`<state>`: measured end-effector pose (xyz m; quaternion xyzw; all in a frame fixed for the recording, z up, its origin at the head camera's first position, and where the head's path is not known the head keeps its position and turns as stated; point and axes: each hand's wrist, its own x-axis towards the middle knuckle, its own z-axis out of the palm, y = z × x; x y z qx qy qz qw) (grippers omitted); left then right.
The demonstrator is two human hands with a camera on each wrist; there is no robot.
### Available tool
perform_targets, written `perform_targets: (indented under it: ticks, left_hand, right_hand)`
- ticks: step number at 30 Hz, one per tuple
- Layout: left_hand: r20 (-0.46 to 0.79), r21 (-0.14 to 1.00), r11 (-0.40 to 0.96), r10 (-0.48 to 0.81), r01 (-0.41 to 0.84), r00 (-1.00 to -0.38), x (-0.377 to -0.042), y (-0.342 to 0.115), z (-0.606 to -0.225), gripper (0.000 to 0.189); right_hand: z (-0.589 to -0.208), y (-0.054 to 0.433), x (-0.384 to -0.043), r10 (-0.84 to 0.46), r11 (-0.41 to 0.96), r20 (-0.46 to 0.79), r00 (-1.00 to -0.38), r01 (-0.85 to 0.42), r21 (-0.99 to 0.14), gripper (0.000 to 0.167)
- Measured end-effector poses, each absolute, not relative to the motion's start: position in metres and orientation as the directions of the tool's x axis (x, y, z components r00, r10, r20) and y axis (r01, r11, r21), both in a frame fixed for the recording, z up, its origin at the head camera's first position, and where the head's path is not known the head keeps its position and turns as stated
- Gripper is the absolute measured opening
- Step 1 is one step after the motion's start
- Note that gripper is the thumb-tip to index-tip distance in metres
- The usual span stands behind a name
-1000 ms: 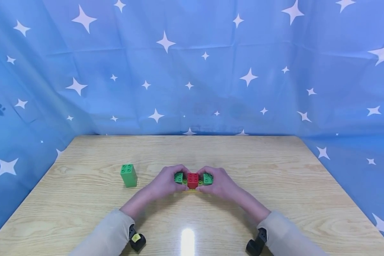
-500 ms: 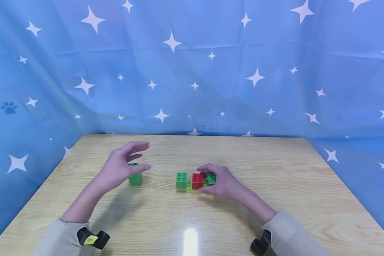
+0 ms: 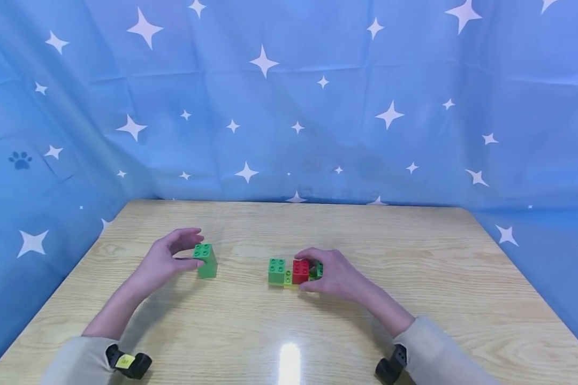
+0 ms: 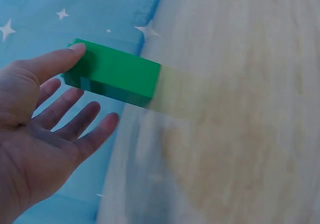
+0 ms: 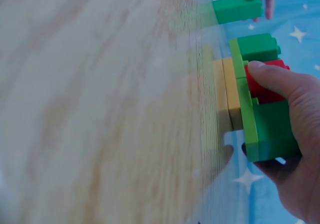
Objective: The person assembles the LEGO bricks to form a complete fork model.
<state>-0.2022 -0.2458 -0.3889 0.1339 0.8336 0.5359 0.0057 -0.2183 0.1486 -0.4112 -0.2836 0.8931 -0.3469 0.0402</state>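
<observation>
A tall green toy brick (image 3: 208, 266) stands upright on the table at left, studs up. My left hand (image 3: 166, 262) is beside it. The thumb overlaps the tall brick's upper part in the left wrist view, while the other fingers are spread. My right hand (image 3: 336, 275) grips the right end of a low toy-brick build, thumb in front and fingers behind. The build has a red brick (image 3: 301, 271) between two green bricks, the left one (image 3: 276, 271) in plain sight and the right partly covered. Light green plates (image 5: 246, 104) and yellow bricks (image 5: 230, 94) lie beneath.
The wooden table (image 3: 241, 321) has a bright light reflection (image 3: 289, 363) near the front. Behind it hangs a blue curtain (image 3: 221, 91) with white stars. A black wrist camera is strapped at each sleeve, one on the left (image 3: 130, 363) and one on the right (image 3: 391, 364).
My left hand has let go of the build's left end, moved left, and come down beside the tall green brick. My right hand keeps its grip. The head view has shifted slightly.
</observation>
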Motion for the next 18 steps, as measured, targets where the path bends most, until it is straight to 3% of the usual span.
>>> perform_targets:
  ticks: [10, 18]
  left_hand:
    - [0.076, 0.906, 0.395, 0.195, 0.149, -0.978, -0.205, -0.241, -0.406, 0.053]
    - [0.07, 0.921, 0.357, 0.242, 0.156, -0.968, -0.211, -0.221, -0.411, 0.051]
  right_hand:
    - [-0.412, 0.148, -0.217, -0.545, 0.607, 0.134, -0.828, -0.5, -0.618, 0.054]
    - [-0.414, 0.151, -0.215, -0.501, 0.592, 0.131, -0.856, -0.449, -0.669, 0.049]
